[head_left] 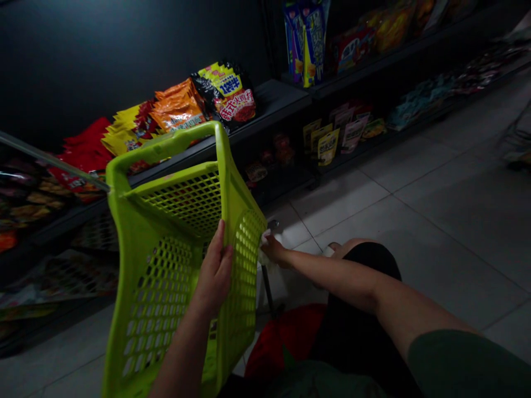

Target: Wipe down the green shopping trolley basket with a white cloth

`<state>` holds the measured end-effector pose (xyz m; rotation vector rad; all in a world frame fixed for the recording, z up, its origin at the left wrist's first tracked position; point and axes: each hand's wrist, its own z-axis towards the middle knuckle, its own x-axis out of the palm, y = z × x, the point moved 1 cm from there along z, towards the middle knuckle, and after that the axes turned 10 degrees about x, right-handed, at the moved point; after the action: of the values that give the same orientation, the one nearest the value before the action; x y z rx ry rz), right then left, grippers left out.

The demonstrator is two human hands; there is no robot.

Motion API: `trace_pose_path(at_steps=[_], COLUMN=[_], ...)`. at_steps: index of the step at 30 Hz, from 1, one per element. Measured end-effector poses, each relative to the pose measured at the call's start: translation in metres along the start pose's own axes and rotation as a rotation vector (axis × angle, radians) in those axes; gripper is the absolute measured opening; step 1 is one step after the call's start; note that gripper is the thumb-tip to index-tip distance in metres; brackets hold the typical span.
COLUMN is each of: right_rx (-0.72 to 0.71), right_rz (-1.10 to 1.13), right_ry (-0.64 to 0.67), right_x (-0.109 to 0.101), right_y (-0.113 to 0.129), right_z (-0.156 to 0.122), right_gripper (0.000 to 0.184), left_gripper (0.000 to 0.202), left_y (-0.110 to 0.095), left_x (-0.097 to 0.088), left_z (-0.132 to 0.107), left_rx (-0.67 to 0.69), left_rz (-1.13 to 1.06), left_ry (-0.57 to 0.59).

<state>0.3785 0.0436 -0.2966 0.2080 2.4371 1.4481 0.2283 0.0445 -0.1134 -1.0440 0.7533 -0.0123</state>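
A yellow-green plastic shopping basket (176, 190) with lattice walls is tilted in front of me, its open top facing me. My left hand (213, 271) is closed over the basket's right rim, with the thumb on one side and fingers reaching inside. My right hand (274, 250) is at the outer face of the right wall, closed on a white cloth (263, 257) pressed near the lattice. Part of the cloth and the right fingertips are hidden behind the basket's edge.
A dark shelf (282, 99) runs behind the basket, bearing orange snack packets (178, 105), red packets (89, 146) and black-and-yellow packets (228, 91). Small pouches (327, 146) stand on the lower shelf. A metal bar (53, 160) crosses at left. Tiled floor (415, 221) lies right.
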Motion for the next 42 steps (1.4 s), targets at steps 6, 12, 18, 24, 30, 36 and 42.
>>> trace_pose_path(at_steps=[6, 12, 18, 24, 30, 36, 42], right_rx=[-0.561, -0.819, -0.769, -1.006, -0.914, -0.588, -0.765], right_rz=[0.121, 0.01, 0.075, 0.094, 0.231, 0.407, 0.448], right_ry=[0.023, 0.071, -0.152, -0.213, -0.477, -0.514, -0.507], right_x=[0.009, -0.016, -0.019, -0.052, -0.084, -0.07, -0.091], right_y=[0.044, 0.079, 0.082, 0.123, 0.128, 0.061, 0.137], right_z=[-0.077, -0.05, -0.045, -0.06, -0.003, 0.019, -0.022], right_gripper=[0.042, 0.028, 0.032, 0.021, 0.034, 0.023, 0.039], left_gripper=[0.062, 0.065, 0.065, 0.061, 0.06, 0.059, 0.058], left_y=[0.004, 0.001, -0.003, -0.005, -0.011, -0.018, -0.019], left_x=[0.0, 0.0, 0.001, 0.002, 0.006, 0.006, 0.004], left_z=[0.0, -0.001, -0.002, -0.008, -0.012, -0.019, -0.026], left_rx=[0.001, -0.026, 0.007, 0.006, 0.004, 0.013, 0.028], left_rz=[-0.02, 0.013, -0.043, -0.065, -0.086, -0.097, -0.077], left_ry=[-0.03, -0.006, 0.038, 0.103, 0.165, 0.184, 0.229])
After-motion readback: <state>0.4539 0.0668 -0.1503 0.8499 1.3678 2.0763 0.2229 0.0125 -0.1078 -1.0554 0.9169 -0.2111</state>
